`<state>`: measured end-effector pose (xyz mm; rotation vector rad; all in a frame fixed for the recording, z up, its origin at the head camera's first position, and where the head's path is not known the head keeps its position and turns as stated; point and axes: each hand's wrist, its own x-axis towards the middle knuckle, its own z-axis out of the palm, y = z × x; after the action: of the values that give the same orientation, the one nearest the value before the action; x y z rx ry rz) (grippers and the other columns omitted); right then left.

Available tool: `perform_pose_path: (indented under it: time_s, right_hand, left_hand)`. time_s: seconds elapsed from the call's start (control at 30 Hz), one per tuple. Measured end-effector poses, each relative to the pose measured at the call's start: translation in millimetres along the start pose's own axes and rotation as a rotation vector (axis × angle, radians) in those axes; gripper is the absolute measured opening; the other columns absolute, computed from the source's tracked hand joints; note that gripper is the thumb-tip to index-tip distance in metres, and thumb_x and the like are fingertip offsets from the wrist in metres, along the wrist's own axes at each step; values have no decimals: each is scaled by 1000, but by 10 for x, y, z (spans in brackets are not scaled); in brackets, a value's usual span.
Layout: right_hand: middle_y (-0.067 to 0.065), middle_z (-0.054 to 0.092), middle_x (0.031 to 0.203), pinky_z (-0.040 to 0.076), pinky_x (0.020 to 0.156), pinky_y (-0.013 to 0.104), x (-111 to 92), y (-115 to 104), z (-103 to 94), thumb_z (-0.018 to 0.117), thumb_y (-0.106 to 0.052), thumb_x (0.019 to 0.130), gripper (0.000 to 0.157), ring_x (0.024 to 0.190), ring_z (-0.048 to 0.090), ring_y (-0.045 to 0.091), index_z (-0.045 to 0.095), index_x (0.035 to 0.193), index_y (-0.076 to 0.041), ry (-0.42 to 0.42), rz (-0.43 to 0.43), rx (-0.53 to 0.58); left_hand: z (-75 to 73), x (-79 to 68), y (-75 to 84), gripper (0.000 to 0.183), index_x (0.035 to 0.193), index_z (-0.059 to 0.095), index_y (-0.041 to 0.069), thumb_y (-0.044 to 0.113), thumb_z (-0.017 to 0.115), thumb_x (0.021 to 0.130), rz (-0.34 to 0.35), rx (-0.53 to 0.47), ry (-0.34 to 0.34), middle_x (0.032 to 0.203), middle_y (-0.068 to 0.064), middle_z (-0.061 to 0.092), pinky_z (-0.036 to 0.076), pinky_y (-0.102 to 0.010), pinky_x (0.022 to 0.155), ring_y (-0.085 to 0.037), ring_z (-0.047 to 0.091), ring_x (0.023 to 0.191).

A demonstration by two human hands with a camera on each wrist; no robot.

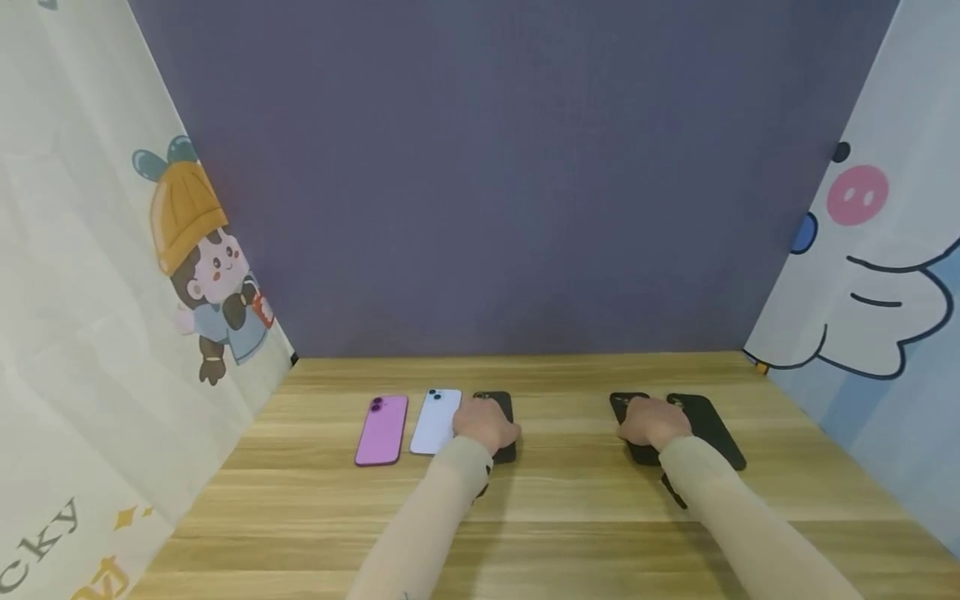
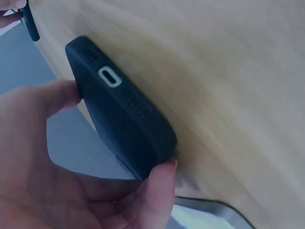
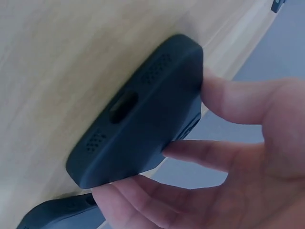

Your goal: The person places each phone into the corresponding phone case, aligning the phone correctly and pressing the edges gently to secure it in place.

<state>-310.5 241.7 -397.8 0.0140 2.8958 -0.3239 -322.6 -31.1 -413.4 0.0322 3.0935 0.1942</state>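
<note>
My left hand (image 1: 483, 423) grips a phone in a black case (image 2: 116, 107), thumb on one long edge and fingers on the other. The case's bottom end, with a light-ringed charging port between two speaker grilles, faces the left wrist camera. On the right side of the table, my right hand (image 1: 652, 422) holds a black phone case (image 3: 147, 117) by its long edges. One finger touches its back, and its port opening looks dark. Just right of that hand lies another black phone case (image 1: 708, 429). A pale blue phone (image 1: 433, 427) lies left of my left hand.
A pink phone (image 1: 382, 429) lies at the far left of the row on the wooden table (image 1: 562, 492). Behind the table rises a dark grey-blue panel (image 1: 510, 183). Printed curtains (image 1: 75, 250) with cartoon figures hang on both sides.
</note>
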Motion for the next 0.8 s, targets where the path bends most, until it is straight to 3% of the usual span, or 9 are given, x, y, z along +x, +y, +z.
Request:
perform_pose_path:
  time_s: [0.23,0.4,0.5,0.6,0.8]
  right_hand:
    - [21,69,104,51,69,49,19,18,11,67,-28,94,26,81,62,32,73,100,-3,25,19,-10]
    - [21,69,102,49,67,45,34,-16,23,66,-28,95,27,79,62,31,74,101,-2,30,37,-25]
    - [18,68,95,48,63,41,37,-36,35,66,-28,96,28,75,61,29,74,101,-2,28,48,-29]
    - [12,64,84,43,57,37,37,-39,41,65,-28,96,26,68,56,26,73,97,-3,21,65,-28]
    - [17,67,93,45,59,38,23,-33,29,67,-29,96,29,69,57,25,73,102,-1,26,67,-46]
  left_hand:
    - [48,-4,24,63,98,75,-4,58,65,91,12,-21,70,112,-24,67,57,-39,61,-33,60,108]
    - [29,34,-28,60,84,76,3,60,62,94,10,-13,71,87,-18,70,55,-35,53,-27,66,78]
    - [-5,70,-92,54,89,77,7,58,60,96,-3,-15,63,81,-12,70,55,-36,54,-24,66,70]
    - [-38,92,-157,49,92,76,8,53,60,98,-5,-45,56,89,-13,70,56,-38,56,-25,65,74]
    - [-129,111,-280,39,93,76,6,41,60,100,-13,-56,63,81,-11,68,56,-39,55,-21,62,63]
